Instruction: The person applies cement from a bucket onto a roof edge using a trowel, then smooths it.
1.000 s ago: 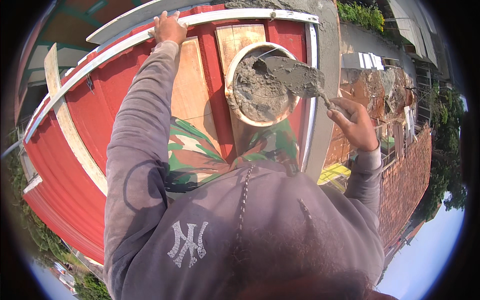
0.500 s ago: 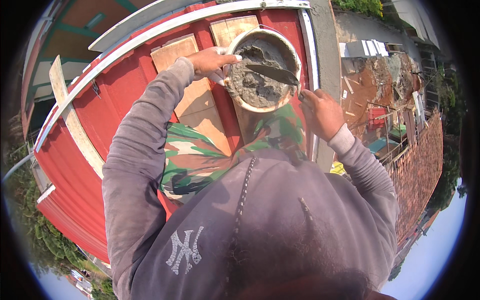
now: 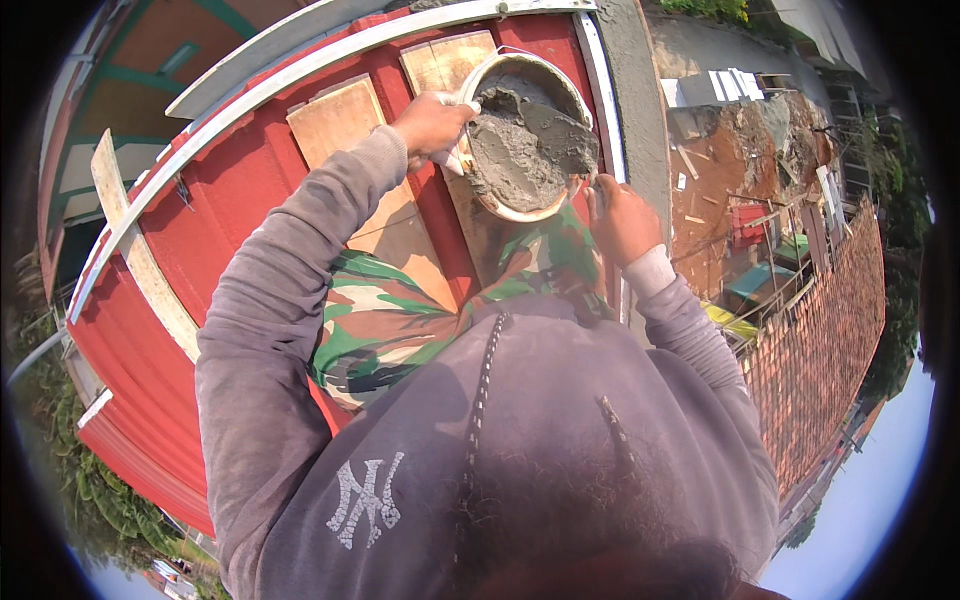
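Observation:
A whitish bucket (image 3: pixel 520 214) of wet grey mortar (image 3: pixel 515 160) stands in front of me, above my camouflage-clad legs. My left hand (image 3: pixel 434 126) is closed on its left rim, thumb toward the mortar. At the right rim, my right hand (image 3: pixel 627 222) is wrapped round the handle of a trowel (image 3: pixel 597 176). Mortar hides most of the trowel's blade, which reaches into the bucket. A thin wire bail (image 3: pixel 515 49) shows at the bucket's far side.
Wooden boards (image 3: pixel 345 120) lie on the red metal roofing (image 3: pixel 245 175) below me. Along the right runs a grey cement ledge (image 3: pixel 640 110) beside a white edge strip. Beyond it, far lower, are a yard with debris (image 3: pixel 715 180) and a tiled roof (image 3: pixel 820 330).
The trowel blade lay bare across the bucket; now mortar covers it. My right hand has dropped slightly lower along the rim. The left hand keeps its grip on the bucket.

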Demonstrator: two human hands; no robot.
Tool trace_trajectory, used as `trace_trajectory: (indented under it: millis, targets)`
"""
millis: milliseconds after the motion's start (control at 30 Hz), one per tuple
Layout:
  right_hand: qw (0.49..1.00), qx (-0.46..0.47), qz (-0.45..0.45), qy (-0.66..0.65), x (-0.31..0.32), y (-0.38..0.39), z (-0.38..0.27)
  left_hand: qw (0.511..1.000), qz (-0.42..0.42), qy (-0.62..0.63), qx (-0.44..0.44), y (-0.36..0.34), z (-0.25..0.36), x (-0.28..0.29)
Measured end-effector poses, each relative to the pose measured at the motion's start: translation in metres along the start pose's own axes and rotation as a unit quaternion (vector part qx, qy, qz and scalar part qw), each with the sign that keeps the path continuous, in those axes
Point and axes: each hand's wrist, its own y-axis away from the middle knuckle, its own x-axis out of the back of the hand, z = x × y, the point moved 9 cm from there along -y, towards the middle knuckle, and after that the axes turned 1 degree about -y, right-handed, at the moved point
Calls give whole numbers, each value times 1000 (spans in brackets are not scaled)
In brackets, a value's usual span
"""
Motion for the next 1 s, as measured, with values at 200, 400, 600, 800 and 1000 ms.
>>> trace_trajectory:
  millis: [200,400,600,800,1000]
  targets:
    - [975,34,-69,-208,-89,-13,-16,1000,15,-4,22,-4,-6,-9]
    - [859,-118,-223,-447,-82,3,-18,998,-56,36,20,-4,-10,0]
    - [867,-41,-207,-452,-44,-9,0,994,-104,25,33,-3,-33,32]
    - [905,-12,-209,-369,21,-9,14,983,-39,-165,74,0,-25,84]
    - [910,56,-278,-302,98,-45,-27,820,90,-543,158,5,-71,159]
